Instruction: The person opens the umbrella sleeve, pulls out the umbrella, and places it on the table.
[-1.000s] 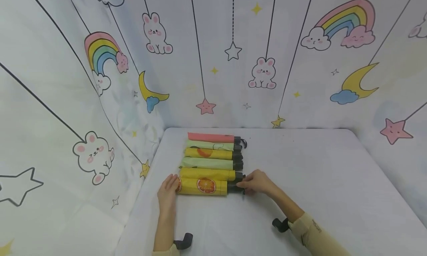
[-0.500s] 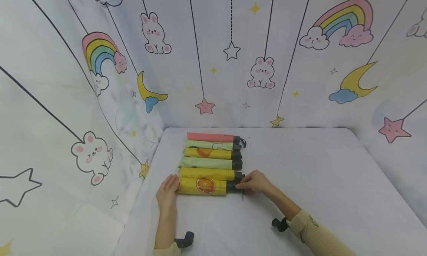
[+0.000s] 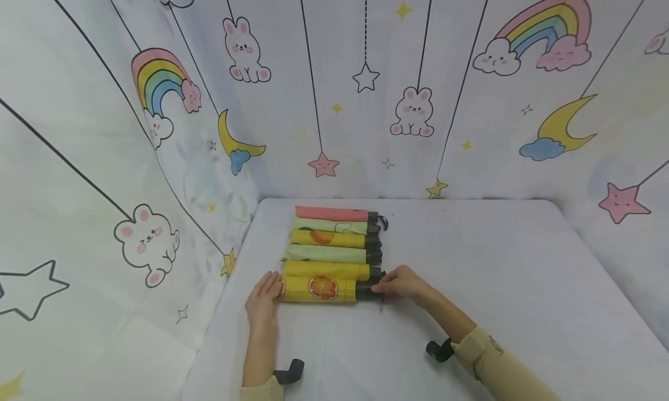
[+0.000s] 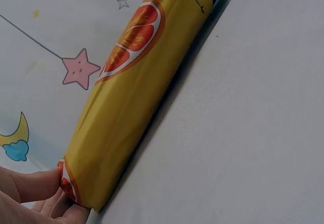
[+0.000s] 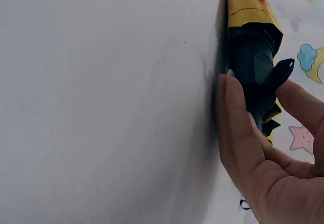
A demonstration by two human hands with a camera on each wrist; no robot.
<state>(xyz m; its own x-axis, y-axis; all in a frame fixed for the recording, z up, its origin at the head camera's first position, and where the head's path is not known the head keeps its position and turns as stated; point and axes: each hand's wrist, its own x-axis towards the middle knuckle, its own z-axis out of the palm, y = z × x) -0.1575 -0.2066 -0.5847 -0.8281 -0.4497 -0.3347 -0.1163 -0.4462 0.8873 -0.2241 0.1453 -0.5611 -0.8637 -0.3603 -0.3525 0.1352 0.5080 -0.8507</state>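
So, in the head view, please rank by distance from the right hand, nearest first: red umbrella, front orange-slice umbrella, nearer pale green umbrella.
1. Front orange-slice umbrella: touching the right hand.
2. Nearer pale green umbrella: third from front.
3. Red umbrella: farthest back.

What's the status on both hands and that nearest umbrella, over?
Left hand holding the sleeved end; right hand holding the black handle. Orange-print yellow umbrella rolled up, nearest in the row. Five more umbrellas lined up just beyond it.
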